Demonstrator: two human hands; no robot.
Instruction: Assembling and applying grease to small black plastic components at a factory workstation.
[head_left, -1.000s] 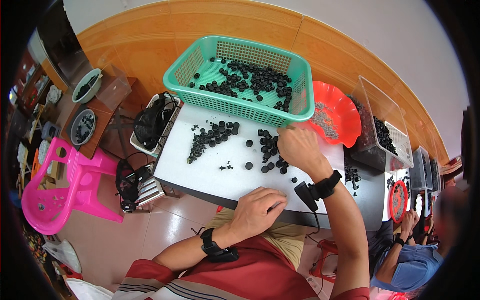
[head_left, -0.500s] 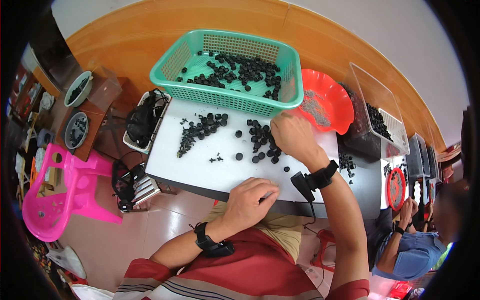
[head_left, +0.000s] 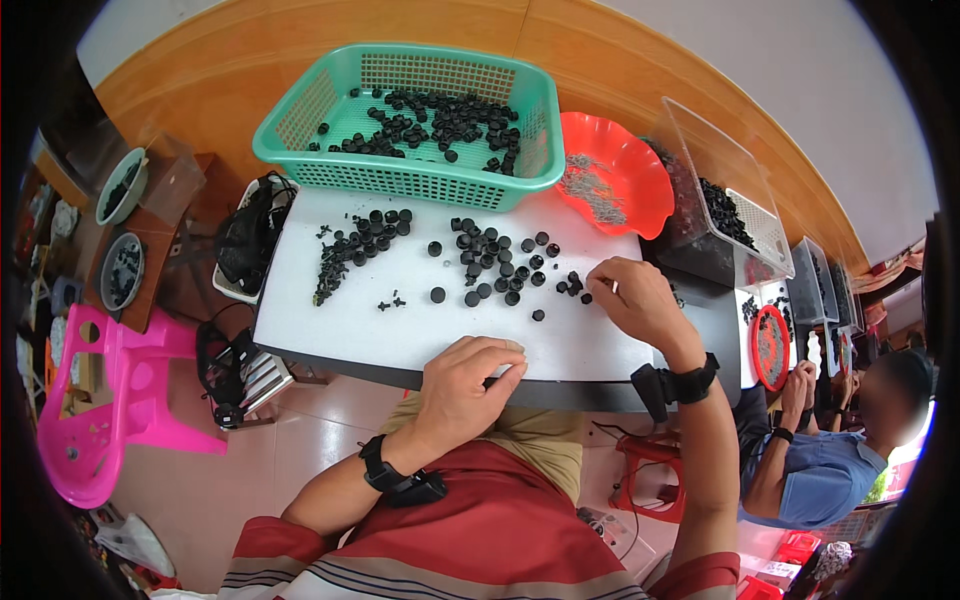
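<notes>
My left hand (head_left: 468, 385) rests at the table's front edge, fingers curled and thumb against the index finger. A dark spot shows between them, too small to name. My right hand (head_left: 640, 308) is low over the right of the white tabletop (head_left: 430, 330), its fingers bent and drawn together; what they hold, if anything, is hidden. Right beside its fingertips lie a few small black pieces (head_left: 573, 284). Round black caps (head_left: 485, 255) are scattered left of it. Farther left is a wedge-shaped group of black caps and small black parts (head_left: 350, 250), with small cross-shaped pieces (head_left: 392, 301) nearer me.
A green plastic basket (head_left: 400, 180) of black parts stands at the back. Next to it sits a red wavy-rimmed dish (head_left: 645, 180) with grey pins, then a clear bin (head_left: 700, 150). A pink chair (head_left: 130, 400) is left. A co-worker in blue (head_left: 820, 475) works at the right.
My right hand has moved off the caps toward the right and slightly nearer, uncovering caps and small pieces. My left hand stays near the table edge. The whole view has shifted a little.
</notes>
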